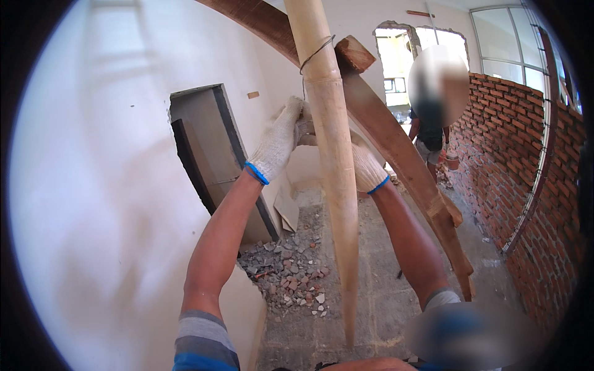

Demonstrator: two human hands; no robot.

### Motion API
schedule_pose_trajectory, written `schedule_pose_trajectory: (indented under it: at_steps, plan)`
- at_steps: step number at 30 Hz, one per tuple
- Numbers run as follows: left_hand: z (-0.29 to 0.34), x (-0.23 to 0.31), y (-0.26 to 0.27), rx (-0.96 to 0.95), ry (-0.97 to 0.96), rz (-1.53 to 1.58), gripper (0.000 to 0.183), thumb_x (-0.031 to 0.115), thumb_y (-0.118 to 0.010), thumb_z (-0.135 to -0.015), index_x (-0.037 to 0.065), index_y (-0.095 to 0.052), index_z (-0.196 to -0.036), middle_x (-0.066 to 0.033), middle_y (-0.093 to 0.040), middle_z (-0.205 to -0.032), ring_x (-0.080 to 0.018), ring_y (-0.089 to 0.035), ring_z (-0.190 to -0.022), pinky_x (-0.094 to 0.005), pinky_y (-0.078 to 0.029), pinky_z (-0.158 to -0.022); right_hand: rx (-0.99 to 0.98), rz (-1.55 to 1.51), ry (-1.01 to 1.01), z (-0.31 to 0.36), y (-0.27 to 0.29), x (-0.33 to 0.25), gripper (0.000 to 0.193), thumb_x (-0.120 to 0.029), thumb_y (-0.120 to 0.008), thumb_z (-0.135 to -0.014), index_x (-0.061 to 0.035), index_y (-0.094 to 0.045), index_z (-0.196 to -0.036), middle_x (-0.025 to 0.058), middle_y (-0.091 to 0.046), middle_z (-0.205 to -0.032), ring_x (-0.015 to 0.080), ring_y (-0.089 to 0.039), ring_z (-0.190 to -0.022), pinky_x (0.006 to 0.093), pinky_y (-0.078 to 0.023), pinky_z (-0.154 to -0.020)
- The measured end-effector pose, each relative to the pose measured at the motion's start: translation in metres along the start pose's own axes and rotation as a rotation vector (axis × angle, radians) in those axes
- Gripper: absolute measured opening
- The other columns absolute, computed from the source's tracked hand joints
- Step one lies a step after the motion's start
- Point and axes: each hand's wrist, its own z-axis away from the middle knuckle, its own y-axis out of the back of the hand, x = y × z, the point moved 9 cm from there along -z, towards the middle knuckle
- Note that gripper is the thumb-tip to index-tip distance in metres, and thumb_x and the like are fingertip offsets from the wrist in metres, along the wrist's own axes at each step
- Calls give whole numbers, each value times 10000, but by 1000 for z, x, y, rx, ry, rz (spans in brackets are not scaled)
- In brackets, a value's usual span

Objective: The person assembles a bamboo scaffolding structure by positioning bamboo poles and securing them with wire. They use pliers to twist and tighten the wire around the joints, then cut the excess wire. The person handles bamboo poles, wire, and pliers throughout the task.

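Bamboo pole (331, 130), top cut off, partly hides gloved right hand (369, 167); gloved left hand (281, 140) just beside pole. Neither hand's opening or hold can be determined.

No legible text, labels, brands, numbers or signs.
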Motion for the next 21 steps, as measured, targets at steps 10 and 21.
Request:
schedule_pose_trajectory:
  at_steps: [10, 21]
  plan:
    - [24, 34, -7, 10, -109, -196, 498, 485, -448, -1163, 40, -639, -1044, -139, -737, -1208, -204, -749, -933, -373, -614, -840, 270, 2, 41, -36, 22, 58, 378, -280, -682, -1027, -6, -688, -1287, 154, -770, -1167, 248, -723, -1060, 371, -552, -931]
    - [54, 75, -20, 97, -423, -364, 517, 431, -421, -1183, 57, -528, -841, -159, -752, -996, -195, -692, -866, -356, -561, -846, 247, 144, 112, -45, 22, 71, 414, -363, -628, -1061, 32, -709, -1152, 134, -767, -975, 184, -708, -898, 369, -547, -830]
